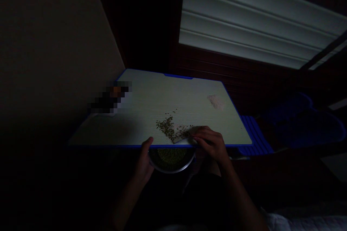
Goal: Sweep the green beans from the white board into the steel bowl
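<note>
Two bare hands are at the near edge of a pale, blue-rimmed table (151, 94). The left hand (144, 164) is curled against the side of a round metal bowl (173, 171), thumb up at the table's edge (its other fingers are hidden); the bowl, with small greenish beans (171, 157) inside, is just below that edge. The right hand (211, 142) is nearly closed, fingertips pinching what looks like a thin pale card (179, 127). Loose dark beans (166, 127) lie scattered beside it, and a pale heap (216, 101) lies toward the table's right side.
</note>
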Motion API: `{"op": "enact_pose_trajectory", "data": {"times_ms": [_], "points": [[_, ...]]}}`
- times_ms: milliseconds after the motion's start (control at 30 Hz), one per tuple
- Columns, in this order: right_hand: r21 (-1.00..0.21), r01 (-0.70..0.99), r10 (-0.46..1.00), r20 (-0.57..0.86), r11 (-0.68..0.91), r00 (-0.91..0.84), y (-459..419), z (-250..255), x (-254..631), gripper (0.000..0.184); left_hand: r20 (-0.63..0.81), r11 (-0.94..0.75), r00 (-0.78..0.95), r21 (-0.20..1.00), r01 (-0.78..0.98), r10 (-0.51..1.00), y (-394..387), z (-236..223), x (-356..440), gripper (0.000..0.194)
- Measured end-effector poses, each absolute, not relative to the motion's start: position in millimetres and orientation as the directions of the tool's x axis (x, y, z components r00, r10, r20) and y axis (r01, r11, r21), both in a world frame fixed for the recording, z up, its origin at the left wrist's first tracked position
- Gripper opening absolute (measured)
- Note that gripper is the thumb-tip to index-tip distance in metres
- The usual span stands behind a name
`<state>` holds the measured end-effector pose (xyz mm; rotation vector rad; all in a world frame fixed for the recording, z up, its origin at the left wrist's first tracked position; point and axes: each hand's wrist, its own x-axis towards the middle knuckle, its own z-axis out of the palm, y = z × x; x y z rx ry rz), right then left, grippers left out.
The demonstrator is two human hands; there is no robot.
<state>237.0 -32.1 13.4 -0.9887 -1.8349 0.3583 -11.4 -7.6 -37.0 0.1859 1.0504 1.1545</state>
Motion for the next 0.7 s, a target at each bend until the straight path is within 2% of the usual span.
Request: {"op": "enact_pose_trajectory", "data": {"times_ms": [333, 700], "points": [[-0.613, 0.494, 0.761, 0.625, 0.617, -0.174, -30.5, 7.6, 240.2, 0.022, -0.585, 0.446, 0.021, 0.595, -0.668, 0.811, -8.5, -36.8, -10.7, 0.023], [-0.595, 0.481, 0.751, 0.612, 0.644, -0.248, -29.9, 12.3, 238.4, 0.023, -0.585, 0.445, 0.024, 0.589, -0.674, 0.81, -9.3, -38.8, -11.2, 0.025]]}}
